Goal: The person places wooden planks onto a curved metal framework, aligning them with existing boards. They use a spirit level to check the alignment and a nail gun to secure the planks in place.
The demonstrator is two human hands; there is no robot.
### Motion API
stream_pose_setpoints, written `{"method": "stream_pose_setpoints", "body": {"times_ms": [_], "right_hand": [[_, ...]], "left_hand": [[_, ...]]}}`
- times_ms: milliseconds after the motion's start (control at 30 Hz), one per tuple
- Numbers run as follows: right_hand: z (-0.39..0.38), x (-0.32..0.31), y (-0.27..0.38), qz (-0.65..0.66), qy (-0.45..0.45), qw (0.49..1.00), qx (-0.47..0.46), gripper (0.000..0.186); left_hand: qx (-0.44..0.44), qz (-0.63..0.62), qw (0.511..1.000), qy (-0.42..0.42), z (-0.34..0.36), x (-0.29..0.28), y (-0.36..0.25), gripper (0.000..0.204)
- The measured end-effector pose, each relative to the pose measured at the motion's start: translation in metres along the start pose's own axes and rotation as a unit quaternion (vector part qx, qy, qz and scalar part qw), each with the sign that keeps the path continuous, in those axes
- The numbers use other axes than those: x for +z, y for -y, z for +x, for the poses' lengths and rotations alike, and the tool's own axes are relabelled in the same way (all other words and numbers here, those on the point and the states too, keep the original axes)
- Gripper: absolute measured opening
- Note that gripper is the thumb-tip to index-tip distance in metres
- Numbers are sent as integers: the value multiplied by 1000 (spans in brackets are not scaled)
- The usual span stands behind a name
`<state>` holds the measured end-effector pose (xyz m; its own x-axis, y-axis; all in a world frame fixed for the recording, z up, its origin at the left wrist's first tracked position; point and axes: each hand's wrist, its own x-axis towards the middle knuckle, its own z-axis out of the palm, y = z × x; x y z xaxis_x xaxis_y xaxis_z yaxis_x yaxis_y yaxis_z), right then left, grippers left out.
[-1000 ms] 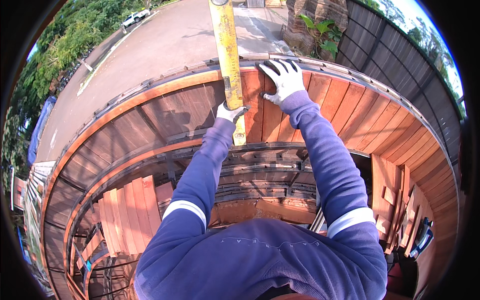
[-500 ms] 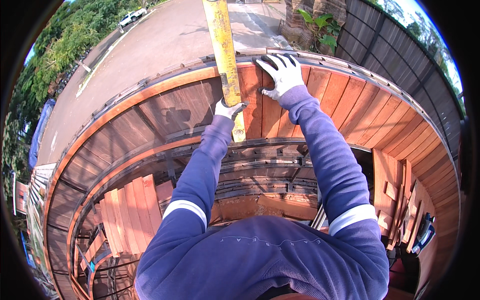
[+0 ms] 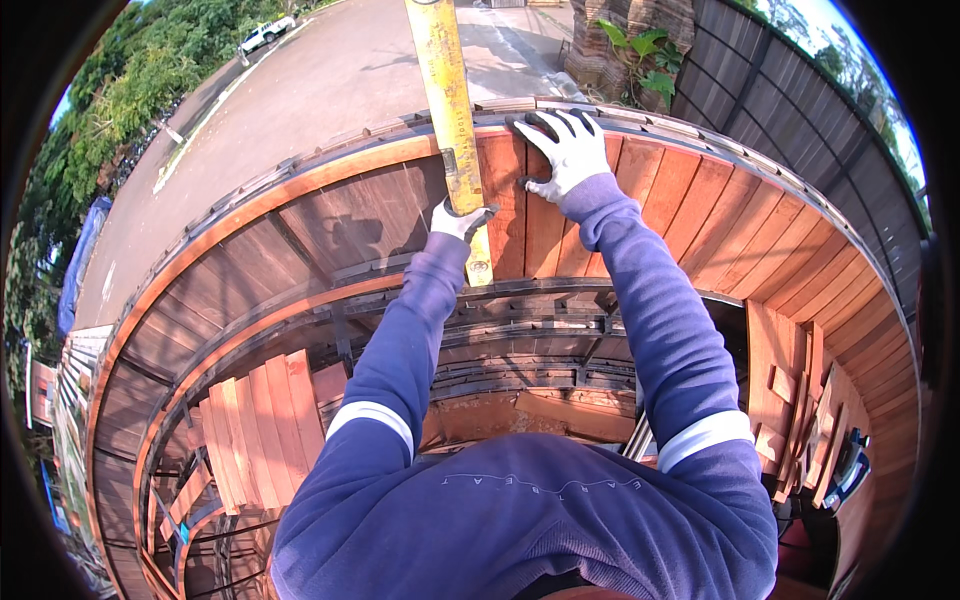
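A long yellow spirit level (image 3: 447, 95) lies across the curved wooden rim and sticks out past its far edge. My gloved left hand (image 3: 455, 218) is closed around the near part of the level, thumb on its right side. My right hand (image 3: 568, 150), in a white glove with dark fingertips, rests with fingers spread on the reddish planks (image 3: 690, 205), just right of the level. Its fingertips reach the outer edge. Against the level's right side lies a plank (image 3: 502, 195); to its left the darker, lower panels (image 3: 350, 215) begin.
Stacked loose boards (image 3: 262, 430) sit at lower left, and more offcuts (image 3: 775, 370) at the right beside a blue-and-white tool (image 3: 850, 475). A thin wooden strip (image 3: 270, 205) borders the dark section. Beyond the rim are pavement (image 3: 300, 90), a dark fence (image 3: 790, 110) and a parked white vehicle (image 3: 265, 33).
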<state>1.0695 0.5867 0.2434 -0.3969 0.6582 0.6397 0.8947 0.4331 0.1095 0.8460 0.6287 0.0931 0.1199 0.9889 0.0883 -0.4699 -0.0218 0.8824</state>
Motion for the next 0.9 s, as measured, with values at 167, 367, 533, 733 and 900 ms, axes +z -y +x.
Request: {"method": "stream_pose_setpoints", "body": {"times_ms": [167,367,533,733,900], "right_hand": [[0,1,-1,0,-1,1000,-1,84],[0,0,1,-1,-6,1000,0,85],[-1,-1,0,-1,-6,1000,1,85],[0,1,0,-2,-7,1000,-2,85],[-1,-1,0,1,-6,1000,0,85]], "left_hand": [[2,8,1000,-8,-2,5,-3,32],[-1,50,999,-17,-2,5,-4,32],[-3,6,1000,-13,-2,7,-4,32],[18,16,999,22,2,-5,5,37],[19,8,1000,23,0,-2,4,38]]}}
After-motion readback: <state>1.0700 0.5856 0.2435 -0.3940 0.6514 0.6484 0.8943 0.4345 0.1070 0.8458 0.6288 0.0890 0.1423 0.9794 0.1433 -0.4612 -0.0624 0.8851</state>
